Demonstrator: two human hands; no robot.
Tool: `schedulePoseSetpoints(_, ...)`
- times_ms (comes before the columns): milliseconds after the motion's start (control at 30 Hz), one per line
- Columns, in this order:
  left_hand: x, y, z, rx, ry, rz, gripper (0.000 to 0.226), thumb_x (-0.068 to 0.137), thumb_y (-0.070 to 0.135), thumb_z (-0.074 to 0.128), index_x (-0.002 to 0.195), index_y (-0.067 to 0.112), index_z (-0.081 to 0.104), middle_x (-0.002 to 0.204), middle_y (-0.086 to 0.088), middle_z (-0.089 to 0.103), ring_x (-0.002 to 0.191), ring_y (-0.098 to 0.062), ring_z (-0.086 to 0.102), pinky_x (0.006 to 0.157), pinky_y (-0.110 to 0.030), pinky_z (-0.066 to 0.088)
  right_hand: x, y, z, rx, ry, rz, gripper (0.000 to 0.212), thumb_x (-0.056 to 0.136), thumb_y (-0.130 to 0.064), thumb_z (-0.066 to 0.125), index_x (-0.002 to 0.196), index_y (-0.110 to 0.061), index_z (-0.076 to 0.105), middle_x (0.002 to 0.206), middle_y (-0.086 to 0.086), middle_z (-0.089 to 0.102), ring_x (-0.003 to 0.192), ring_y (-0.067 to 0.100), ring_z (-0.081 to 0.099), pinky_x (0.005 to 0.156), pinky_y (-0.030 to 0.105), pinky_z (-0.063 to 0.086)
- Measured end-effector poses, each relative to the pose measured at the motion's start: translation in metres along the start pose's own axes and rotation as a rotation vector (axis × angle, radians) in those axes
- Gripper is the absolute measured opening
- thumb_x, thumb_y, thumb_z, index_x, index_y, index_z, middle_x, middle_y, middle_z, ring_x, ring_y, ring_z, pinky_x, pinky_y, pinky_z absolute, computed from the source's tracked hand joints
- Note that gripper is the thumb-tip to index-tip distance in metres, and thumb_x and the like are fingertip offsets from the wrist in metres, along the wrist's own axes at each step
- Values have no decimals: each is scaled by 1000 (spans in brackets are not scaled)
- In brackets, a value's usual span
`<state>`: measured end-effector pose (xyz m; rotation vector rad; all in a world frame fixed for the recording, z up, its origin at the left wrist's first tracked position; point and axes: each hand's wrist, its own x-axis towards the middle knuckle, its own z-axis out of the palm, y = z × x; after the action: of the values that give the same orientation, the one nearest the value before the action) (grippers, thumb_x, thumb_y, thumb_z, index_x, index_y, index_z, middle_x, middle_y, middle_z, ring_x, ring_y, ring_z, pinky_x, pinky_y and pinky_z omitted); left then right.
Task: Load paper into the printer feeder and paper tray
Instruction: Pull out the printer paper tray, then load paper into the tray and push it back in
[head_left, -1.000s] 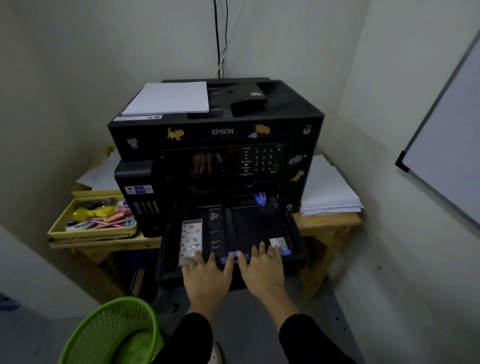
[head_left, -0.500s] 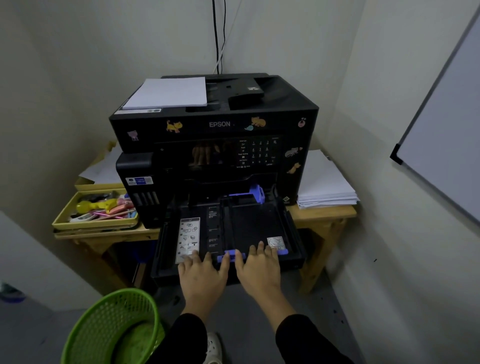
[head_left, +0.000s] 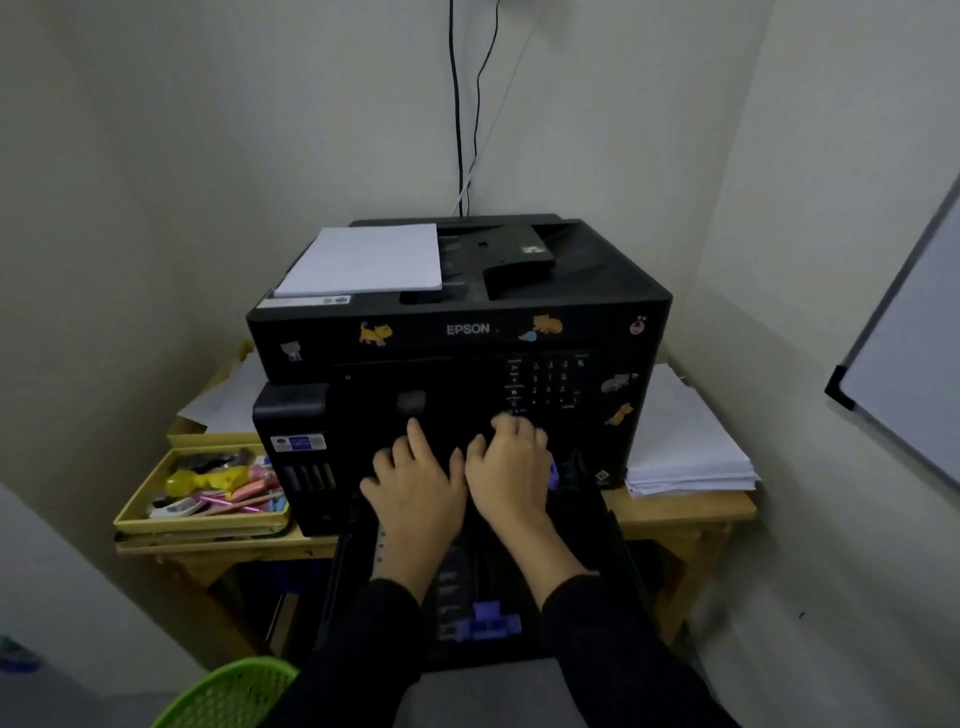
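Observation:
A black Epson printer (head_left: 467, 332) stands on a wooden table. A stack of white paper (head_left: 363, 260) lies in the feeder on its top left. Below it the black paper tray (head_left: 618, 551) is pulled out toward me, with a purple guide (head_left: 488, 621) near its front edge. My left hand (head_left: 415, 488) and my right hand (head_left: 511, 467) reach side by side over the tray to the printer's front opening. The left fingers are spread; the right fingers are curled, and what they touch is hidden. The inside of the tray is mostly covered by my arms.
A pile of white paper (head_left: 685, 447) lies on the table right of the printer. A yellow tray of pens and small items (head_left: 208, 488) sits left of it. A green basket (head_left: 228, 696) stands on the floor at lower left. A whiteboard (head_left: 904, 364) hangs on the right wall.
Both hands left the tray's front edge and moved forward to the printer's front opening. The view came closer to the printer.

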<state>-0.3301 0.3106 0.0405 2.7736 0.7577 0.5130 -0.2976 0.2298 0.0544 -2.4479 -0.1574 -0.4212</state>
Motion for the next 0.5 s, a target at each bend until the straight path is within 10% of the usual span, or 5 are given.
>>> schedulePoseSetpoints(267,136,22,-60,-179,359,141,50,88,41,51,125,7,50,126,-13,56,118,-34,45,87,-44,37,130,-91,-19,347,237,-174,20,88,-13,51,105,-5,58,108,13,61,106,27,48,85,31,42)
schedulePoseSetpoints(400,199,21,-76,-201,344,175,46,89,37,49,124,7,52,129,-11,54,121,-32,41,89,-43,38,195,-113,-11,366,98,-65,21,88,-10,46,105,-2,55,107,17,58,109,32,47,79,34,39)
schedulePoseSetpoints(500,240,16,-80,-112,220,155,45,91,33,44,126,6,51,132,-13,50,123,-32,38,93,-41,38,236,-119,2,359,-50,55,19,86,-6,43,67,-9,42,74,6,47,85,26,50,65,32,38)
